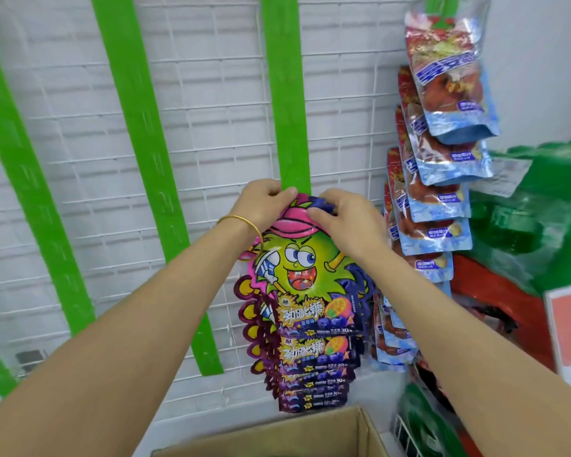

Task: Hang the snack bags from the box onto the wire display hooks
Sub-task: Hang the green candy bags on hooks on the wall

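Note:
A cartoon snack bag [302, 258] with a green spiky face and pink cap hangs against the green strip [285, 94] on the white wire grid [211, 110]. My left hand [264, 202] pinches the bag's top left edge. My right hand [343, 219] pinches its top right edge beside the cap. Several more bags of the same kind [314, 367] hang in an overlapping column below it. The open cardboard box [294, 433] stands at the bottom centre, and its inside is hidden from view. The hook itself is covered by my fingers.
Further green strips [139, 127] run down the grid at the left. A column of blue and red snack pouches [442, 153] hangs at the right. Green plastic bags [541, 209] lie over a red object [495, 298] at the far right.

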Action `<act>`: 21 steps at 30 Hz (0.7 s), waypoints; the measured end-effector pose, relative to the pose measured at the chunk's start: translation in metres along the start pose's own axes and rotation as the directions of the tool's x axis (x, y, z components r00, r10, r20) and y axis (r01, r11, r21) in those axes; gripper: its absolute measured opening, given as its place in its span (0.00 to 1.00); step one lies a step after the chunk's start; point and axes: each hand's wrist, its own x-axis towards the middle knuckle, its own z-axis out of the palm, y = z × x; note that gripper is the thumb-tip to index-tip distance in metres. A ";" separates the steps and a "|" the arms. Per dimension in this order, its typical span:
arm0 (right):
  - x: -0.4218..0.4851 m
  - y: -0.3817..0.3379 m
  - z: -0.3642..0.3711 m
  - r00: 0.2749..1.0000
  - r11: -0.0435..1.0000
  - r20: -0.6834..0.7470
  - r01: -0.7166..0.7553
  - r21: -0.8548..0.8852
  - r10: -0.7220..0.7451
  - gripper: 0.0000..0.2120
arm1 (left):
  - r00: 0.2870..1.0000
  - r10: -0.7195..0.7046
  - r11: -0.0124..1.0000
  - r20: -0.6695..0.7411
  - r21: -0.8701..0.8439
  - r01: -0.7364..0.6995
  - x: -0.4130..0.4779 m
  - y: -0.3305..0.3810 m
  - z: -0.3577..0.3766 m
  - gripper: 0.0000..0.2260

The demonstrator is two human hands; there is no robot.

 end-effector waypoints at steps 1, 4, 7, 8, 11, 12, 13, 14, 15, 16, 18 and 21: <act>0.000 -0.001 0.001 1.000 0.999 -0.022 0.005 -0.035 -0.006 0.12 | 1.000 -0.002 1.000 0.007 0.001 0.002 0.001 0.000 -0.001 0.18; 0.000 -0.001 0.003 0.997 0.994 -0.074 0.012 -0.111 -0.020 0.13 | 0.999 -0.035 0.999 0.029 -0.032 0.036 0.000 0.000 -0.002 0.17; -0.001 0.000 0.006 0.996 0.993 -0.081 0.013 -0.121 -0.023 0.13 | 0.997 -0.062 0.994 0.047 -0.091 0.066 -0.004 0.004 -0.003 0.17; -0.001 0.000 0.007 0.996 0.993 -0.082 0.015 -0.120 -0.025 0.13 | 0.997 -0.071 0.991 0.042 -0.113 0.075 -0.004 0.004 -0.003 0.17; -0.003 0.003 0.010 0.998 0.993 -0.060 0.017 -0.118 -0.024 0.12 | 0.995 -0.097 0.985 0.030 -0.139 0.100 -0.005 0.004 -0.004 0.15; -0.006 0.005 0.011 0.999 0.993 -0.048 0.018 -0.120 -0.024 0.12 | 0.995 -0.091 0.986 0.035 -0.138 0.095 -0.004 0.002 -0.004 0.15; -0.008 0.007 0.013 0.999 0.992 -0.034 0.020 -0.126 -0.024 0.12 | 0.994 -0.094 0.986 0.049 -0.131 0.099 -0.004 0.001 -0.004 0.15; -0.010 0.009 0.014 1.000 0.991 -0.015 0.022 -0.132 -0.024 0.12 | 0.994 -0.092 0.987 0.059 -0.130 0.099 -0.004 -0.001 -0.004 0.16; -0.012 0.010 0.015 1.000 0.991 0.008 0.020 -0.132 -0.019 0.13 | 0.994 -0.087 0.988 0.063 -0.123 0.094 -0.005 -0.003 -0.004 0.16; -0.014 0.011 0.016 0.999 0.992 0.030 0.014 -0.125 -0.010 0.13 | 0.996 -0.068 0.990 0.060 -0.119 0.075 -0.005 -0.006 -0.004 0.15; -0.014 0.011 0.015 0.998 0.994 0.061 -0.004 -0.108 0.010 0.14 | 0.999 -0.022 0.992 0.035 -0.124 0.026 -0.011 -0.010 -0.003 0.11; -0.012 0.012 0.014 0.996 0.992 0.086 0.005 -0.123 0.006 0.14 | 1.000 0.010 0.984 -0.008 -0.179 -0.012 -0.024 -0.012 0.002 0.08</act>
